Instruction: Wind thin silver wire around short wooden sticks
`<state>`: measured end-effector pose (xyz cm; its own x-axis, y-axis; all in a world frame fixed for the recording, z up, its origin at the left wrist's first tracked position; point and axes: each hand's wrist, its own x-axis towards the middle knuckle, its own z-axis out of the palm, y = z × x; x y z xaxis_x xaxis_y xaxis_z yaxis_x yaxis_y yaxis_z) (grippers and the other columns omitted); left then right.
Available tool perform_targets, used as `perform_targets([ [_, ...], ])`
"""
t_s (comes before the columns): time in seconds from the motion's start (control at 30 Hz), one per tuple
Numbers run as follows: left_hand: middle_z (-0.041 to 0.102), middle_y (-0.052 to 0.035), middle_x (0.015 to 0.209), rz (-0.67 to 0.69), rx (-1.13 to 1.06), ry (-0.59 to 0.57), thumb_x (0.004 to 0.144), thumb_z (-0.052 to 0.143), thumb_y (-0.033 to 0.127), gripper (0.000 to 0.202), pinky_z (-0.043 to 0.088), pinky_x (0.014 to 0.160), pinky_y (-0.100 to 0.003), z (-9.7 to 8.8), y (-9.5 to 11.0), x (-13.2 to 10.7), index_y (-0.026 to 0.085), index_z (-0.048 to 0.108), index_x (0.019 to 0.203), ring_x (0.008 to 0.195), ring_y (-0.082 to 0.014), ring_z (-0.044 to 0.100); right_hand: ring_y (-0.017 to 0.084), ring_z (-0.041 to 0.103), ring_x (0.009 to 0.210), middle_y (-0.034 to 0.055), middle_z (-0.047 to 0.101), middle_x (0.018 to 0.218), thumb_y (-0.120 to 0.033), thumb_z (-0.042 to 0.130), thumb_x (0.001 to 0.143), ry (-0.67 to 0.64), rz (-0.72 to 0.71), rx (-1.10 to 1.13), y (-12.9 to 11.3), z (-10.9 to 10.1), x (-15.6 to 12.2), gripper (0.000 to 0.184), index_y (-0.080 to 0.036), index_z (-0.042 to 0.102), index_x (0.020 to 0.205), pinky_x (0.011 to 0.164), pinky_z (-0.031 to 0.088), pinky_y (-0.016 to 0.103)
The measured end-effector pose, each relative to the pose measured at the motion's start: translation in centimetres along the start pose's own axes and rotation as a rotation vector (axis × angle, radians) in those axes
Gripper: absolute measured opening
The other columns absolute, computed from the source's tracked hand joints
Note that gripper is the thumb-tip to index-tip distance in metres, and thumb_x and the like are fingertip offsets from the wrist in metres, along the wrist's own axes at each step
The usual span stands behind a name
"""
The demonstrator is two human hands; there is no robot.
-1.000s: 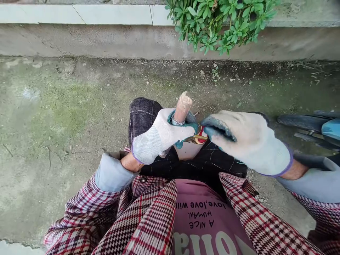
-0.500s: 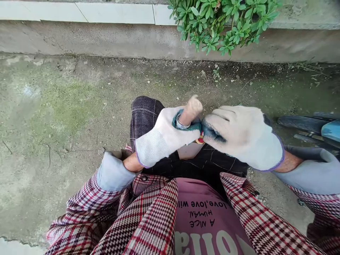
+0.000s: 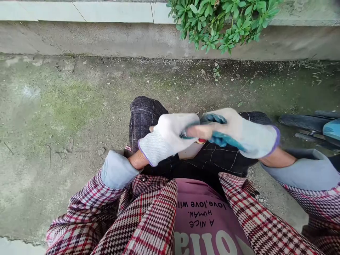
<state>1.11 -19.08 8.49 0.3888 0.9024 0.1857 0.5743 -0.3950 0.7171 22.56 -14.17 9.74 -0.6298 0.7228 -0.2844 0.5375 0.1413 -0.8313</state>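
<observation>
My left hand, in a white knit glove with a teal palm, is closed around a tool with a short wooden handle. A metal collar shows where the handle leaves the fist; the rest of the tool is hidden. The handle points right and is smeared by motion. Against its far end is my right hand, gloved alike, fingers curled and teal coating partly showing. A small red and yellow thing peeks out below the hands. A brown stub sticks out left of my left hand.
Dark checked trouser legs lie beneath the hands. A low concrete wall with white tiles runs ahead, a leafy green shrub hanging over it. At right stands a blue thing with dark wheels. The ground is mossy dirt.
The wooden handle has swung from pointing up and away to pointing right. My right hand has turned over, showing its teal fingers, and now meets the handle's end.
</observation>
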Motion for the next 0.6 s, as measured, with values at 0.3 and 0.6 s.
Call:
perform_targets([
  [0.3, 0.061, 0.0024, 0.061, -0.518, -0.605, -0.1, 0.07, 0.063, 0.023, 0.005, 0.046, 0.049, -0.024, -1.0, -0.3, 1.2, 0.019, 0.063, 0.072, 0.053, -0.0125, 0.055, 0.023, 0.065, 0.076, 0.0084, 0.076, 0.088, -0.027, 0.053, 0.097, 0.179, -0.323, -0.968, -2.0, 1.2, -1.3, 0.019, -0.021, 0.071, 0.095, 0.062, 0.034, 0.033],
  [0.6, 0.064, 0.0015, 0.07, -0.198, -0.21, 0.18, 0.081, 0.073, 0.024, 0.013, 0.045, 0.058, -0.029, -0.3, 0.9, -0.3, 0.021, 0.062, 0.074, 0.063, -0.0139, 0.058, 0.023, 0.064, 0.07, 0.0051, 0.071, 0.077, -0.031, 0.057, 0.095, 0.317, -0.311, -0.699, -2.0, 1.4, -1.2, 0.017, -0.024, 0.061, 0.081, 0.063, 0.038, 0.035],
])
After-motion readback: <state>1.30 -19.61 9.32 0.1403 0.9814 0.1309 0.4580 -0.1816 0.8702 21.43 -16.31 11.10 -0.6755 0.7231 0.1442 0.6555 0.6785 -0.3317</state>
